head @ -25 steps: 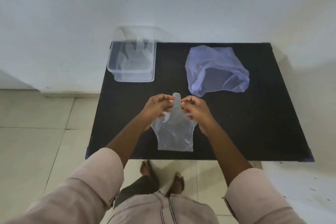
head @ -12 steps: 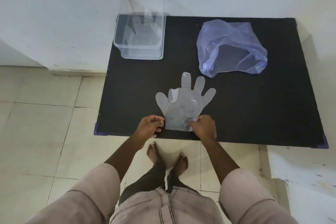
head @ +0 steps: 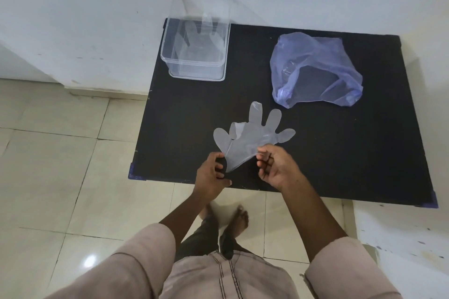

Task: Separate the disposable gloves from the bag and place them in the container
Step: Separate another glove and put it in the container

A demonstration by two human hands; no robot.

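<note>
Lifted off the black table [head: 340, 165] now, where half a second back lying flat: one clear disposable glove [head: 252, 138], cuff raised, fingers still fanning out toward the far side. Being pinched at the cuff's left corner by the left hand [head: 211, 177], thumb and fingertips closing on the film. Being held at the cuff's right corner by the right hand [head: 277, 167], palm turned up, fingers curling loosely around the edge. Hanging above the near part of the table, glove fingers pointing toward the blue plastic bag [head: 315, 70]. Lying crumpled and open-mouthed at the far right of the table, that bag, well apart from both hands. Sitting at the far left corner against the white wall [head: 97, 7], a clear container [head: 196, 53], with at least one more transparent glove resting inside; exact count hard to tell through the plastic. Standing on a pale tiled floor [head: 60, 165], bare feet [head: 238, 221] showing just below the table's near edge.
</note>
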